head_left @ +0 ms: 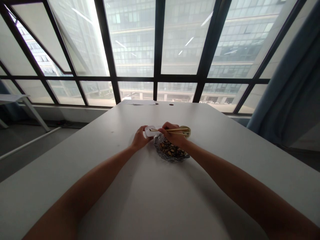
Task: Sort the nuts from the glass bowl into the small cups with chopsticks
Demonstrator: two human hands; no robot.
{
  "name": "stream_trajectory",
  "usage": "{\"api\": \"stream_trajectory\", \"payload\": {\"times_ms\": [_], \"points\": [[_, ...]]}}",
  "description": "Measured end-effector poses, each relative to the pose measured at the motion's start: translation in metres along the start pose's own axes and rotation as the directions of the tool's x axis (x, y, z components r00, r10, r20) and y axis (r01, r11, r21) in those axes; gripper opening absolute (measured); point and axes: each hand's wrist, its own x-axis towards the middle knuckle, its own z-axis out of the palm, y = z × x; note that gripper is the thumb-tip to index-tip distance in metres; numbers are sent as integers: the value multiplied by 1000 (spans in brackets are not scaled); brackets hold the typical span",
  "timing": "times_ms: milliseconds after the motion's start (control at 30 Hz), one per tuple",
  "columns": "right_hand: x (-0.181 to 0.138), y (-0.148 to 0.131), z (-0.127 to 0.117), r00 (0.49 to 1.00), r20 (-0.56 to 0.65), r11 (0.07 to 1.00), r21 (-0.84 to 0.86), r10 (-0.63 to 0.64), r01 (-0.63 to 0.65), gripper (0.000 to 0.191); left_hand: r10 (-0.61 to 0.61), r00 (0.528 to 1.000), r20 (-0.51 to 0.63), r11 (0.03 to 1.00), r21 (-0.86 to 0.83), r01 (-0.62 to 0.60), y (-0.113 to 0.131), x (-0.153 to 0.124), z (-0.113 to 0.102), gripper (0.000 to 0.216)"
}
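Observation:
My left hand (140, 137) grips a small white container (149, 132) by its left side, with the thumb and fingers around it. In my right hand (172, 131) is a pair of chopsticks (180, 129), their tips over the white container. A small dark piece shows at the tips; its kind is too small to tell. Below my right hand sits a crinkled silvery bowl (163, 156) full of mixed brown, black and tan pieces, like pebbles or nuts. Behind the right hand stands a round yellowish container (188, 127), partly hidden by the hand and chopsticks.
The white table (120, 200) reaches toward the windows. Some white paper (140, 102) lies at its far edge, near a dark round hole (171, 104). A blue curtain (282, 86) hangs at the right. Another white table (12, 98) stands at the far left.

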Motion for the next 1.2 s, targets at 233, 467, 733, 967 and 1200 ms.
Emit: {"api": "stream_trajectory", "payload": {"times_ms": [233,467,733,967,1200], "points": [[-3,1,-13,999,-3,997,55,53,-53,40,-19,1000,17,1000,10,19,2,1,-1,63],[-9,-8,-19,1000,7,999,49,-22,22,45,-36,999,18,999,12,35,2,1,-2,64],[-32,10,-63,981,-133,975,194,138,-111,54,-95,995,24,995,43,94,-3,1,0,79],[-44,32,-89,966,-21,930,279,256,-241,52,-136,991,8,987,82,135,-6,2,0,77],[-40,25,-95,979,48,937,283,198,-204,50,-148,989,4,984,103,147,-10,1,0,77]]}}
